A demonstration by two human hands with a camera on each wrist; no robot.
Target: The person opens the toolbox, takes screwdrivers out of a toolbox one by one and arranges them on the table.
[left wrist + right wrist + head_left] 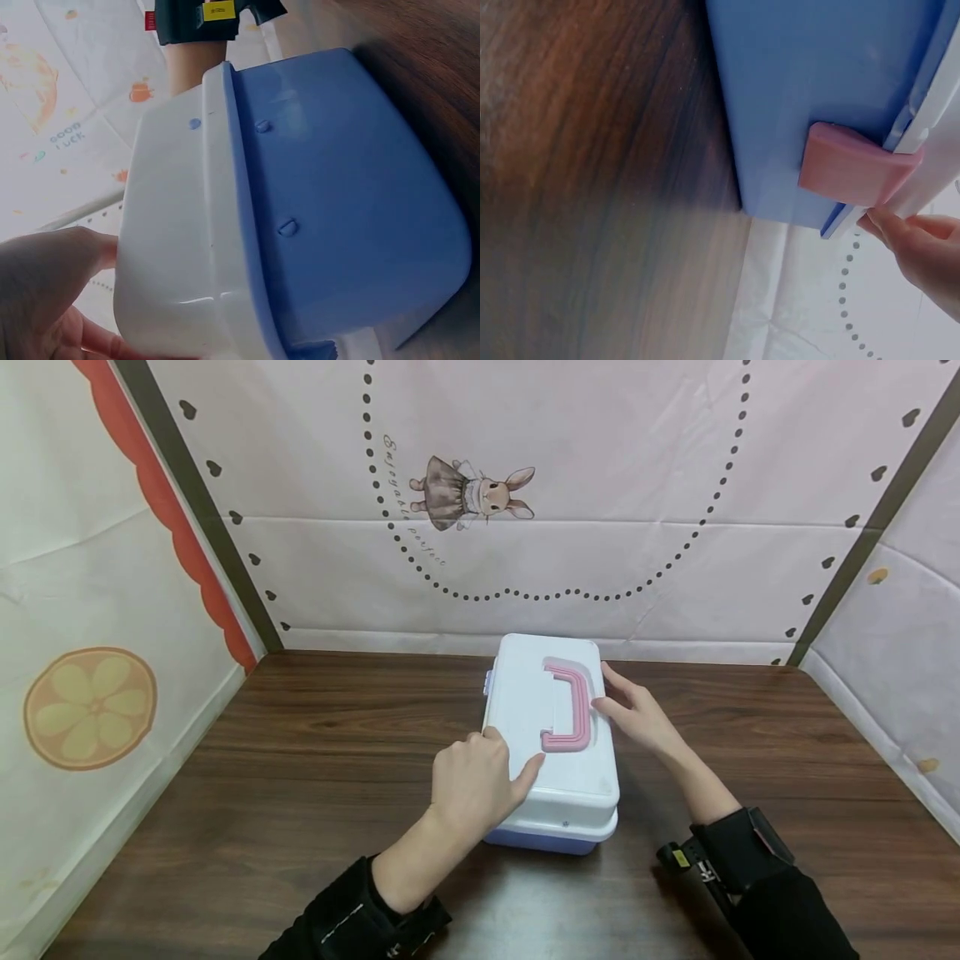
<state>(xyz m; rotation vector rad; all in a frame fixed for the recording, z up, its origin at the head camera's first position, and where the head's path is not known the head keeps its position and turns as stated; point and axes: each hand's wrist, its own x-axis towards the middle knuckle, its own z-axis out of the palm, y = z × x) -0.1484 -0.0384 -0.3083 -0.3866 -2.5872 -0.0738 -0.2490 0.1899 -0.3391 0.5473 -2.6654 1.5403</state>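
Observation:
A storage box (525, 777) with a white lid, blue base and folded pink handle (577, 710) sits lengthwise on the wooden table. My left hand (476, 781) grips the lid's near left part, its thumb across the top and its fingers curled over the left edge. In the left wrist view the blue base (352, 202) shows its near end. My right hand (637, 714) holds the right edge near the far corner. There, in the right wrist view, fingertips (881, 221) touch the white rim beside a pink latch (855, 169), which lies across the seam.
The table (360, 760) reaches back to a white cloth wall (630, 560) printed with a rabbit, close behind the box. More printed cloth (90, 827) closes off the left side. A pale purple latch (487, 682) shows on the box's left side.

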